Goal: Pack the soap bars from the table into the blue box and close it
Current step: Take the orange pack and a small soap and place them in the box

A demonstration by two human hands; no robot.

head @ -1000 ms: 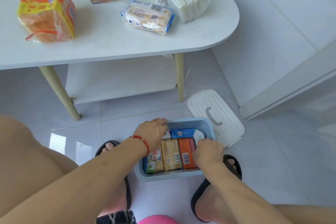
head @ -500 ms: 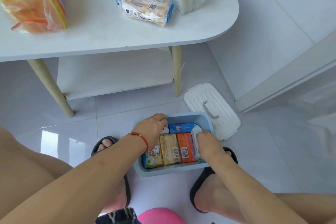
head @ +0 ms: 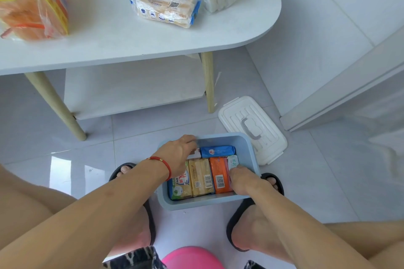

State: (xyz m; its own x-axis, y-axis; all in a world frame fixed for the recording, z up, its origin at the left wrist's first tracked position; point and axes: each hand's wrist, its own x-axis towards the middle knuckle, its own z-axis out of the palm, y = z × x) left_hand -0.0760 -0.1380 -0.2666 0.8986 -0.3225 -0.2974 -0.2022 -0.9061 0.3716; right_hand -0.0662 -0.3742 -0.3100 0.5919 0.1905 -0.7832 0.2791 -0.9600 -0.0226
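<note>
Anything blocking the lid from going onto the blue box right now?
Yes. Both hands are inside the blue box: the left hand at its far left corner, the right hand on the soaps at its right side. The white lid lies on the floor, at the box's far right corner.

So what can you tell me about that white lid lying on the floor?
The white lid looks like moulded plastic: a rounded rectangle with raised ribs, a grey carry handle folded flat at its middle, and small clips along its edges. It lies flat, top side up, on the tiled floor, turned at an angle, just behind and right of the blue box. Its near corner meets or tucks behind the box's rim. Neither hand touches it.
</note>
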